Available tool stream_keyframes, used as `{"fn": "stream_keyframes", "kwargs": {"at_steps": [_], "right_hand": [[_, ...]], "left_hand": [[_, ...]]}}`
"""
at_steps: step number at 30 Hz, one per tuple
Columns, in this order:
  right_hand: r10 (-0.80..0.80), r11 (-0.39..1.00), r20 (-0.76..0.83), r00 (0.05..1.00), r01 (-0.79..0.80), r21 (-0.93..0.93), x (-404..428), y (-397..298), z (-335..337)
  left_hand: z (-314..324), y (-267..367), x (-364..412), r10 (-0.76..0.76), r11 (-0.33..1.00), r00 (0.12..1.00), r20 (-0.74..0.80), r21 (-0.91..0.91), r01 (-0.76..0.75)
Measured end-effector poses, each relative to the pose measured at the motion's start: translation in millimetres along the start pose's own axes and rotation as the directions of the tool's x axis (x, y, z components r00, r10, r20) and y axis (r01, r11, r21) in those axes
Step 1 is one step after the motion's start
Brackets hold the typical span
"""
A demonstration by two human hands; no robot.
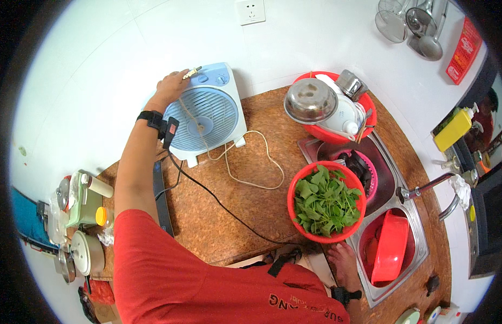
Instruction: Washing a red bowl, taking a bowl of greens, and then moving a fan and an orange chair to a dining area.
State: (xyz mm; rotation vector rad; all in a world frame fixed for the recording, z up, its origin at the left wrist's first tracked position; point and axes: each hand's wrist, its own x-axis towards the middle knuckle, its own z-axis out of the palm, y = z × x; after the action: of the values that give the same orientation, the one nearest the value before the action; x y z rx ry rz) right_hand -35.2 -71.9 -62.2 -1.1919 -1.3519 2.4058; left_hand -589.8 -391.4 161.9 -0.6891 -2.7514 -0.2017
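Observation:
My left hand point(170, 88) is at the top left corner of a blue-and-white box fan point(202, 115). A pale power plug point(191, 73) is held at its fingertips, prongs pointing up and right. From there a cream cord point(257, 187) hangs across the fan's round grille and loops over the counter. My right hand point(342, 259) rests at the counter's front edge beside the sink, holding nothing visible. Just above it stands a red plastic basin point(292, 206) full of green leafy vegetables point(328, 200); whether the fingers touch the basin I cannot tell.
A red tub point(332, 136) holds dishes and a steel bowl point(311, 100). The double sink point(390, 178) contains a pink basket point(373, 178) and a red basin point(390, 253). A black cable point(218, 198) crosses the brown counter point(235, 222). A wall socket point(251, 11) is above; pots point(87, 253) stand left.

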Motion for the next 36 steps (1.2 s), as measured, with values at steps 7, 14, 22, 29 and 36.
{"fn": "stream_keyframes", "kwargs": {"at_steps": [7,14,22,29,36], "right_hand": [[0.006,0.998,-0.111,0.994,0.001,0.063,-9.1,6.7,-6.3],[0.013,0.998,-0.110,0.994,-0.007,0.057,-20.6,20.7,-1.9],[-0.026,0.999,-0.130,0.991,0.029,0.023,-38.1,29.0,-1.0],[-0.059,0.997,-0.098,0.993,0.063,0.038,-42.0,49.1,4.0],[-0.140,0.990,-0.064,0.988,0.140,-0.014,-50.7,38.7,-15.1]], "left_hand": [[-14.6,-1.8,-2.3,0.091,0.992,0.975,0.204,0.068,-0.107],[-23.0,2.6,-17.1,0.134,0.973,0.966,0.220,-0.214,-0.086],[-29.8,24.2,-39.3,0.054,0.996,0.995,0.078,-0.071,-0.048],[-74.0,65.4,-141.3,0.016,0.940,1.000,0.005,-0.341,-0.014],[-68.7,-6.0,-191.7,0.081,0.941,0.988,-0.131,-0.318,-0.119]]}}
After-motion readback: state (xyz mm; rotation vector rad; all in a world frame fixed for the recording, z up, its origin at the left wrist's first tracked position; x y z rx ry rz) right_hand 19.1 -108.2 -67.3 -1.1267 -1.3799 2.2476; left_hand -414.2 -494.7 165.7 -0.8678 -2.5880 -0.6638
